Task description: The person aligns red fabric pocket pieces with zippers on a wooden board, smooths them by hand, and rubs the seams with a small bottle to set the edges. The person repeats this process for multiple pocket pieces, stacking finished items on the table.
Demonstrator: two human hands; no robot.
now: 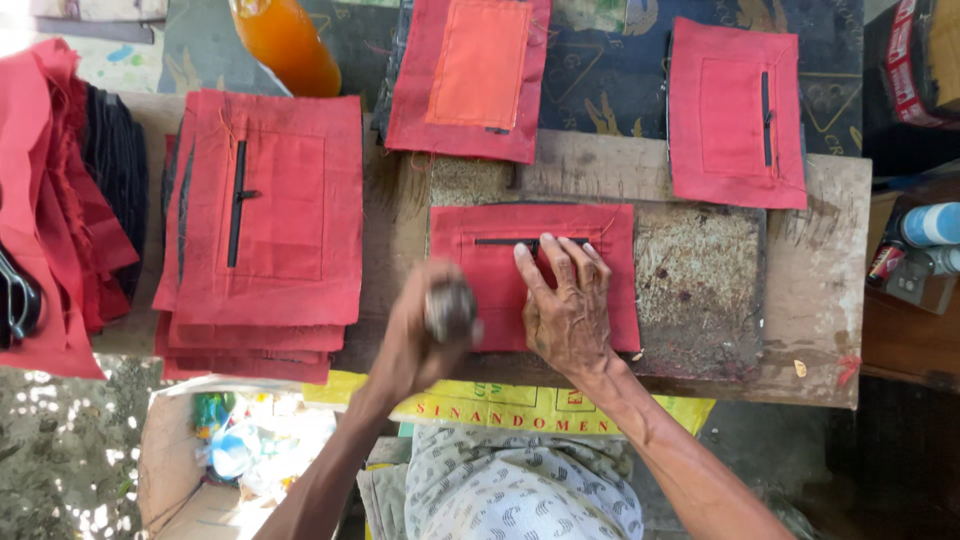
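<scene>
At the centre of the wooden board (820, 300) lies a red fabric piece (480, 275) with a black slit — the right hand (565, 310) presses it flat, fingers spread. At its 9 o'clock the left hand (425, 335) is clenched around a blurred, round-headed tool (450, 310). Further toward 9 o'clock sits a stack of red pieces (262, 230).

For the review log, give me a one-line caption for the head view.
Left hand grips a blurred round-headed tool while right hand flattens a red zippered fabric panel on a worn board.
</scene>
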